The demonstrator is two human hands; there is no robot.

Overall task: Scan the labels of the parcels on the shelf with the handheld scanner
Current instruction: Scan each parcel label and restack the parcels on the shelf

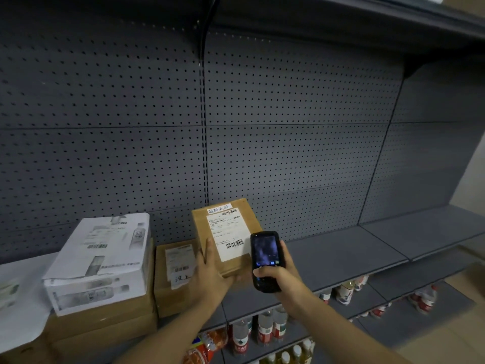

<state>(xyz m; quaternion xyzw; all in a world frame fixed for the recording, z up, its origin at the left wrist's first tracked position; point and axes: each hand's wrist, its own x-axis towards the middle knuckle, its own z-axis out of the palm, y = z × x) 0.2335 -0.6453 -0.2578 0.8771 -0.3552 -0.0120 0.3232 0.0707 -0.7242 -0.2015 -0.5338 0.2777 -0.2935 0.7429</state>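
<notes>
Head view, left hand point(210, 277) grip clasping tilted parcel point(225, 237), right hand point(282, 274) wrapped around scanner point(264, 260) beside it

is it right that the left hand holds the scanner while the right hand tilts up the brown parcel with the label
Not quite: the hands are swapped. In the head view the right hand holds the scanner, while the left hand tilts up the brown parcel with the label.

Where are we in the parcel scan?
Nothing visible proves any finished scan. In hand: the left hand tilts up the brown parcel, label facing out, while the right hand aims the handheld scanner at it. Possibly left: the small labelled box beside it and the white printed carton stacked on a brown box.
</notes>
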